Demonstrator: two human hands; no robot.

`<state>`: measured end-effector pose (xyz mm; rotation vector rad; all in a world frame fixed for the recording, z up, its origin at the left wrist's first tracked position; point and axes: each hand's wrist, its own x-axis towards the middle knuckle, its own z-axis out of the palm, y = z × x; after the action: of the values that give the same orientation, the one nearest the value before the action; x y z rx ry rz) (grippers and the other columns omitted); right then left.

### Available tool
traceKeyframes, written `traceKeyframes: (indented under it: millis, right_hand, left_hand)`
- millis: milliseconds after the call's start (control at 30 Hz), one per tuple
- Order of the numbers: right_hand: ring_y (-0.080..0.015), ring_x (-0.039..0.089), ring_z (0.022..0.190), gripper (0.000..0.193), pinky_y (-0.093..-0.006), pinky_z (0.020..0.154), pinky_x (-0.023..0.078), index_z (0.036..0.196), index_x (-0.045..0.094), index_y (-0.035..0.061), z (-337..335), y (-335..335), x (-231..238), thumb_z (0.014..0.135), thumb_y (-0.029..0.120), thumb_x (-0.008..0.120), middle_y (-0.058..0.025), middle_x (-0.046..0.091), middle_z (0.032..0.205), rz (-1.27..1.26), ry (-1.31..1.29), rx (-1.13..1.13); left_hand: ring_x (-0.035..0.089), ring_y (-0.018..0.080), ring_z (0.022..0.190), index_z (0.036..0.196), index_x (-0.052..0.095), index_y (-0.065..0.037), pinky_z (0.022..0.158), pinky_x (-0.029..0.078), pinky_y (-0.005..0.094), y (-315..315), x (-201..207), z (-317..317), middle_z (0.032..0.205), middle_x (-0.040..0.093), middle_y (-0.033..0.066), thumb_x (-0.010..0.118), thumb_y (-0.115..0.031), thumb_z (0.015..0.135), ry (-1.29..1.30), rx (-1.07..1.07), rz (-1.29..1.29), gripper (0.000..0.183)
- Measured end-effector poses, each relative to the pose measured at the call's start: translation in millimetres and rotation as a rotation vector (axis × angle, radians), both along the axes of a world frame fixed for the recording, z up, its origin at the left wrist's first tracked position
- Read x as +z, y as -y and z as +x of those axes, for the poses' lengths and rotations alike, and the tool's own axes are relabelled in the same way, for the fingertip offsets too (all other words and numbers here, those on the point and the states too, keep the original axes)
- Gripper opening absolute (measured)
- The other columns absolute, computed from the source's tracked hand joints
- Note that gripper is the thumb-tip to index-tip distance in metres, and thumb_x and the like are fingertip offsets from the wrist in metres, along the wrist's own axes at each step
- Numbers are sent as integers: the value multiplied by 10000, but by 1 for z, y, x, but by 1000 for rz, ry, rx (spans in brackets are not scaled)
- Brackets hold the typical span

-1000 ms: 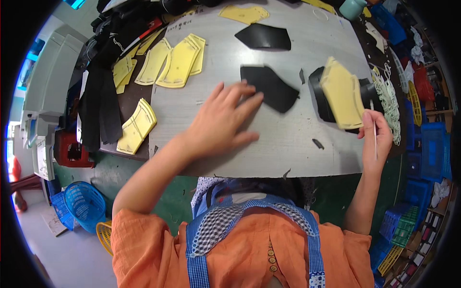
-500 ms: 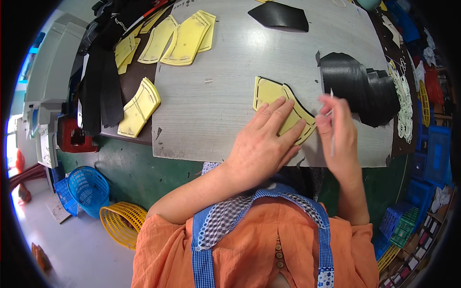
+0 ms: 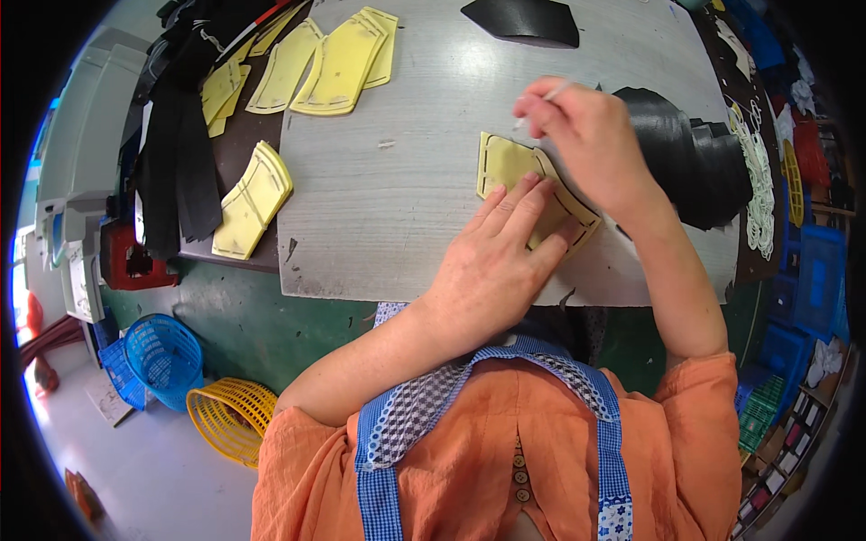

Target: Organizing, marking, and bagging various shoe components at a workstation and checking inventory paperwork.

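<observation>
Since the earlier frame of the head view, the right hand (image 3: 591, 135) had shifted away from the near end of the yellow template (image 3: 505, 162) to its far end, while the left hand (image 3: 496, 248) had stayed on it. That template lay on the grey board (image 3: 388, 198), right of its middle and near its near edge. The left hand was open, palm down, fingertips resting on the template. The right hand was closed in a pinch around a slim white stick (image 3: 558, 91), its tip just beside the template's far edge; whether they touched could not be told. Beside the right forearm, a fanned stack of black sheets (image 3: 672, 149) lay by the board's right edge, with a white cord bundle (image 3: 760, 194) past that edge. One black piece (image 3: 523, 22) lay toward the far edge. Overlapping yellow templates (image 3: 338, 68) lay by the far left corner, and another yellow stack (image 3: 253, 203) lay along the left edge.
</observation>
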<state>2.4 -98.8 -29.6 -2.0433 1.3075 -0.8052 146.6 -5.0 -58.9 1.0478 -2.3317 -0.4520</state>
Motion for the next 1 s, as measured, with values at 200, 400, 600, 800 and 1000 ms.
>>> traceKeyframes:
  millis: [200, 400, 600, 800, 1000]
  right_hand:
    - [-283, 590, 617, 152, -361, 580, 452, 845, 609, 10, -39, -58, 5, 903, 144, 565, -124, 603, 696, -37, -177, -49]
    - [-272, 562, 640, 151, -354, 590, 436, 832, 609, 6, -51, -94, 6, 903, 136, 578, -115, 564, 689, 74, -7, 80]
    - [-276, 578, 696, 102, -356, 634, 456, 870, 606, 12, -50, -78, 9, 877, 114, 607, -116, 591, 744, 26, -3, -195]
    - [-241, 608, 708, 197, -324, 638, 480, 911, 608, 11, -50, -76, -2, 757, 40, 728, -135, 639, 831, -48, -33, -199]
    - [-167, 541, 591, 130, -300, 572, 451, 925, 615, -1, -129, -50, 9, 840, 85, 665, -107, 603, 726, -392, -368, -619]
  left_hand:
    - [488, 361, 1211, 1055, 641, -126, 985, 431, 481, -2, 1, 2, 1242, 480, 175, 672, -149, 778, 45, 17, -20, 280]
    - [500, 326, 1195, 1070, 635, -151, 959, 444, 469, 5, 4, 1, 1229, 511, 133, 700, -164, 751, -16, 39, -25, 326]
    - [495, 280, 1177, 1052, 588, -140, 992, 392, 438, 49, 26, 6, 1189, 544, 88, 759, -236, 686, 160, -174, -75, 415]
    - [508, 320, 1089, 1200, 467, -50, 1011, 368, 479, 100, 24, 2, 1188, 525, 112, 789, -324, 652, 122, -319, 148, 692]
    - [369, 323, 1307, 1390, 354, -41, 1119, 243, 486, 137, -5, 34, 1372, 396, 171, 717, -391, 740, 267, 74, -159, 822]
